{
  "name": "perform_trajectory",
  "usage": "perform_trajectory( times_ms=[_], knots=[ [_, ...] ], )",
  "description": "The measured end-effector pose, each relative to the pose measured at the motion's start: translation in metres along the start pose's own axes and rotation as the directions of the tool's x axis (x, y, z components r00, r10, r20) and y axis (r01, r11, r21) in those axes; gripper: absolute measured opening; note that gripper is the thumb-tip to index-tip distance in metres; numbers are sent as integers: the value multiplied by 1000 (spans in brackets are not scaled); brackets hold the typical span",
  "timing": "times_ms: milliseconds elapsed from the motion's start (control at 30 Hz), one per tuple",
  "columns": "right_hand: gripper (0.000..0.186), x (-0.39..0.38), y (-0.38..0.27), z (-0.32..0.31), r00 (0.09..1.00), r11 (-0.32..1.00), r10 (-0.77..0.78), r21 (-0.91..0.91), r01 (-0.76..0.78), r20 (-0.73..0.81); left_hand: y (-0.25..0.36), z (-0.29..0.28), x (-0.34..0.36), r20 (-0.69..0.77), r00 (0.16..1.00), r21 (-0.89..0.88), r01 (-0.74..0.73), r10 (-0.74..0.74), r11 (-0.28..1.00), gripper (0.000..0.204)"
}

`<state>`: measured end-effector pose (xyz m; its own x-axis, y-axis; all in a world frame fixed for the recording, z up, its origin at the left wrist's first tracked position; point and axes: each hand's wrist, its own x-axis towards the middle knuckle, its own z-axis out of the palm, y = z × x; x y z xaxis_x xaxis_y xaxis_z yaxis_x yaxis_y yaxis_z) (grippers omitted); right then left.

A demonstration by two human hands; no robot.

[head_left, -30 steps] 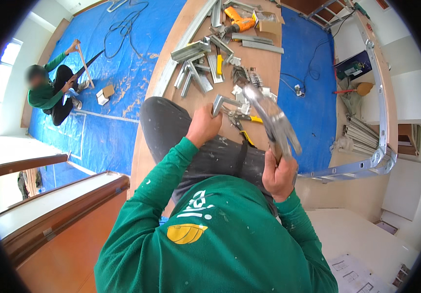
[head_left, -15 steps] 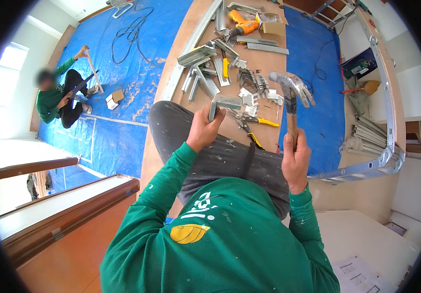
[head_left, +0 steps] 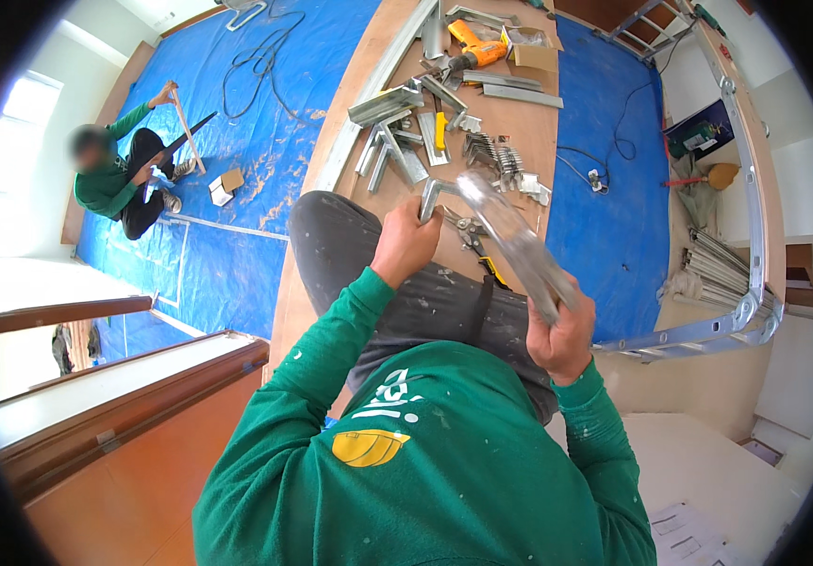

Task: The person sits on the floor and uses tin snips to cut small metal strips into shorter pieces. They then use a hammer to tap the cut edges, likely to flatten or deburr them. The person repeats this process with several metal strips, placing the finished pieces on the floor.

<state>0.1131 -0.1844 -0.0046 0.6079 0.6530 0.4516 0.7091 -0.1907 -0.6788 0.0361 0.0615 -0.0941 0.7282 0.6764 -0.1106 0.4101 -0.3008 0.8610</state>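
Note:
My left hand [head_left: 408,243] is closed around a bent, L-shaped piece of galvanized metal channel [head_left: 431,194], held above my thigh. In my right hand [head_left: 562,332] is a hammer [head_left: 506,226], smeared by motion. It slants up and left, its blurred head end close to the bent end of the channel piece; whether they touch, I cannot tell. Tin snips [head_left: 472,241] with yellow-and-black handles lie on the board just beyond my lap, partly behind the hammer. Cut channel pieces [head_left: 389,141] lie in a heap beyond my left hand, and several small metal clips [head_left: 496,156] are next to them.
An orange drill [head_left: 471,47] and an open cardboard box [head_left: 533,52] stand farther up the wooden board [head_left: 331,179]. Blue sheeting [head_left: 605,236] flanks it. A ladder [head_left: 755,217] is at right. At far left sits another person [head_left: 109,184] holding a strip.
The hammer has swung down and left toward the channel piece, which has turned in my left hand. The other person's hands have shifted slightly.

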Motion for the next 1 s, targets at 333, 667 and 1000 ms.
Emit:
perform_trajectory(
  times_ms=[333, 667, 1000],
  knots=[
    [19, -4, 9, 15, 939, 954, 298, -95, -285, 175, -2, 1, -3, 21, 995, 63, 94, -96, 994, 38],
    [22, 5, 14, 33, 921, 938, 327, -193, -289, 210, 2, -1, 3, -31, 999, 151, 49, -45, 987, 35],
    [19, 1, -8, 21, 983, 983, 180, 28, -181, 40, 15, -12, -2, -46, 999, 67, 20, -17, 998, 38]
  ],
)
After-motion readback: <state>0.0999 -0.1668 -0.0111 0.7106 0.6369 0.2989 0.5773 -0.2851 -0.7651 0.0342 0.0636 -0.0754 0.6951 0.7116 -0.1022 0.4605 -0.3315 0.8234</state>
